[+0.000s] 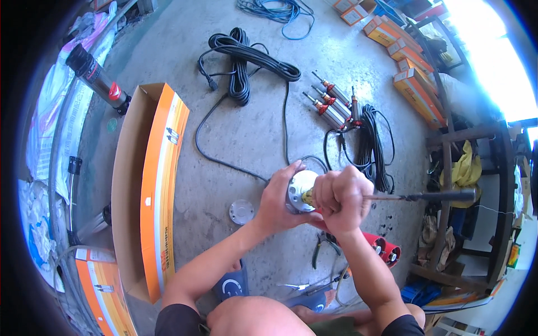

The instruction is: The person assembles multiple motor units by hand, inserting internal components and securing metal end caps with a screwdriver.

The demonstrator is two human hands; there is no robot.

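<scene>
My left hand is wrapped round a silver-grey cylindrical metal housing, its round end face turned up with small holes in it. My right hand is closed in a fist on a long rod-shaped tool. The tool's thin shaft comes out of the fist to the right and ends in a thicker dark part. A yellow piece shows between the fist and the end face; whether it belongs to the tool I cannot tell. On the floor left of my hands lies a round grey metal cover with holes.
Coiled black cables lie ahead, beside several silver-and-red shafted rotors. An open orange carton stands left, a black-and-grey pump beyond it. Red cylinders and pliers lie near my right forearm. A metal rack stands right.
</scene>
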